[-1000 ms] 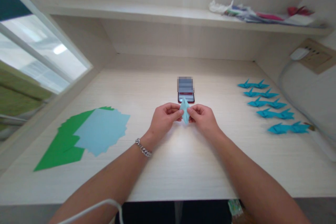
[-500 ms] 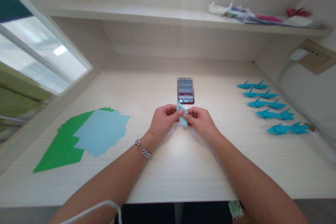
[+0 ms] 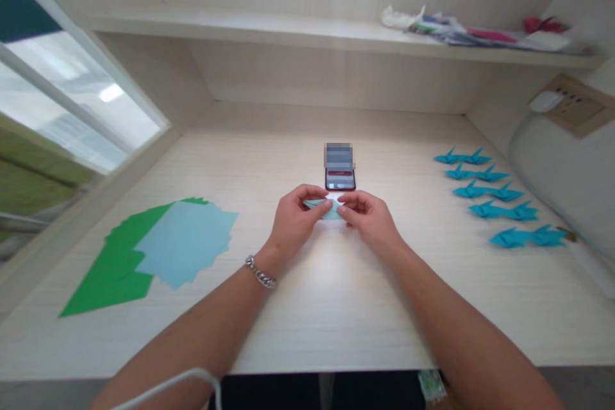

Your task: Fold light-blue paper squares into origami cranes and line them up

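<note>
Both hands meet at the middle of the desk over a small folded piece of light blue paper (image 3: pixel 330 209). My left hand (image 3: pixel 293 221), with a metal bracelet at the wrist, pinches the paper's left end. My right hand (image 3: pixel 368 218) pinches its right end. The paper lies nearly flat and sideways between the fingertips, mostly hidden by them. A phone (image 3: pixel 340 170) lies just beyond the hands.
A loose stack of light blue sheets (image 3: pixel 187 237) over green sheets (image 3: pixel 113 266) lies at the left. Several folded blue paper cranes (image 3: pixel 494 192) sit in rows at the right. A shelf (image 3: pixel 288 29) above holds papers; a wall socket (image 3: pixel 574 102) with a cable is at far right.
The folded paper stood upright between my fingers, then tilted, and now lies flat and sideways. Both hands stayed in place, lowering slightly toward the desk.
</note>
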{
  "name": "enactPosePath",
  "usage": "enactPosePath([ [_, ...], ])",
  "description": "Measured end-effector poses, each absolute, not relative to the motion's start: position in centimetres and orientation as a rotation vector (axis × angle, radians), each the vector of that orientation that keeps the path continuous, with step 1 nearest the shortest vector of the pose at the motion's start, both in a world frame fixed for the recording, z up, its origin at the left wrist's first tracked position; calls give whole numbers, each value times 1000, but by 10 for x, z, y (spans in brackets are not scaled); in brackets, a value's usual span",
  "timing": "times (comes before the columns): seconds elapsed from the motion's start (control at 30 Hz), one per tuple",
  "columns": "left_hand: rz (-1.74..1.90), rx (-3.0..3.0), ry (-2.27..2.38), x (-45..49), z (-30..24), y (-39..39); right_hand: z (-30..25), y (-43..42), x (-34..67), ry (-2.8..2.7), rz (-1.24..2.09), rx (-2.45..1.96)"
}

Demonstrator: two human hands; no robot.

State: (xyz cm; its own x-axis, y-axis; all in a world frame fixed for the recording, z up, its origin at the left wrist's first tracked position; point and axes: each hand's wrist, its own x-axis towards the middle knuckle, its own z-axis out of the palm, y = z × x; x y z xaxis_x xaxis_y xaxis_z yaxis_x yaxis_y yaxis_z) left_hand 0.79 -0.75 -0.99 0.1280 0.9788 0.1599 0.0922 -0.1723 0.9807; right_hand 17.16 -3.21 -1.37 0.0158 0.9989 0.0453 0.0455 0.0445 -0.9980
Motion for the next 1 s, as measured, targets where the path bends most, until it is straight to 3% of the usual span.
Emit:
enactPosePath([
  [0.43, 1162, 1399, 1024, 12, -9, -11, -13, -34, 172, -1321, 898, -1277],
  [1.0, 1098, 1549, 1046, 11, -8, -12, -13, -33, 174, -1349, 1019, -1225],
])
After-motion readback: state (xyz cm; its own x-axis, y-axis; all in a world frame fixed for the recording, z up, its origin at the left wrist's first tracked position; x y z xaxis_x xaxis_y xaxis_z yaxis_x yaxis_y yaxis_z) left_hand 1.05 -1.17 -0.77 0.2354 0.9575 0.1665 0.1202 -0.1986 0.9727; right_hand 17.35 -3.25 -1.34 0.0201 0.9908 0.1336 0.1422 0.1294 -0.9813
